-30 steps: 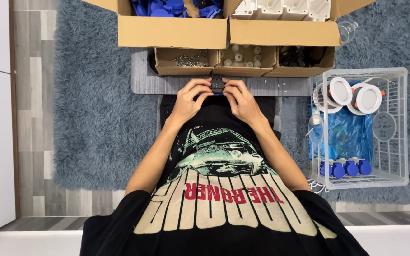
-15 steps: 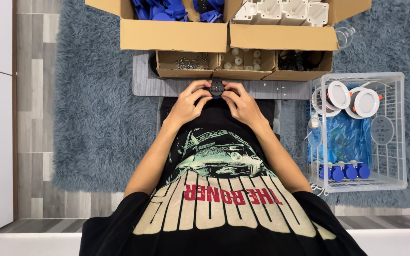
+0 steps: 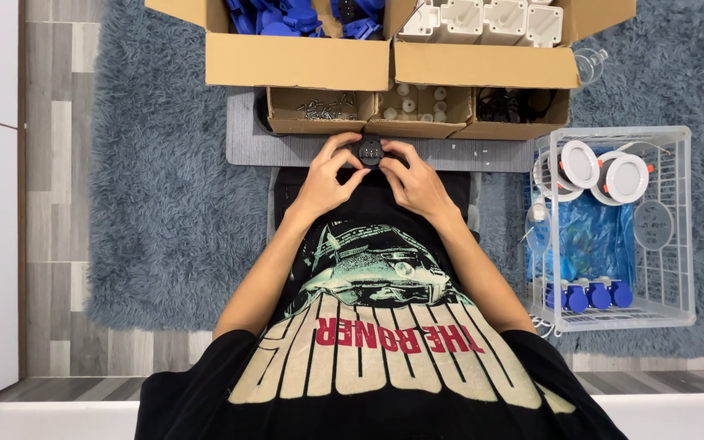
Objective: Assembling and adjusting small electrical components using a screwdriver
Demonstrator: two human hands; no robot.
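Barely a change from a second ago: both hands sit at the same spot in front of the boxes, and the small black round part point(image 3: 370, 151) is still pinched between them, with only a slight shuffle of the fingertips around it. The left hand point(image 3: 325, 181) curls in from the left, its fingers closed narrowly on the part's left edge, thumb tucked beneath. The right hand point(image 3: 414, 181) mirrors it, fingers wrapped tight on the part's right edge. The part is held up just above the near edge of the grey mat point(image 3: 246, 145), right in front of the middle small carton.

Behind it, three small open cartons stand in a row on the mat: the left one point(image 3: 319, 110) holds a tangle of small metal bits, the middle one point(image 3: 421, 107) holds small white pieces, the right one point(image 3: 513, 110) holds dark parts. Further back are two large cardboard boxes, one filled with blue plastic parts point(image 3: 297, 41), the other with white plastic housings point(image 3: 482, 37).

To the person's right, well apart from the hands, a white wire basket point(image 3: 682, 236) stands on the shaggy blue-grey rug point(image 3: 165, 204). In it lie round white light fittings point(image 3: 605, 169), a blue plastic bag point(image 3: 592, 240) and a row of small blue caps point(image 3: 584, 295).
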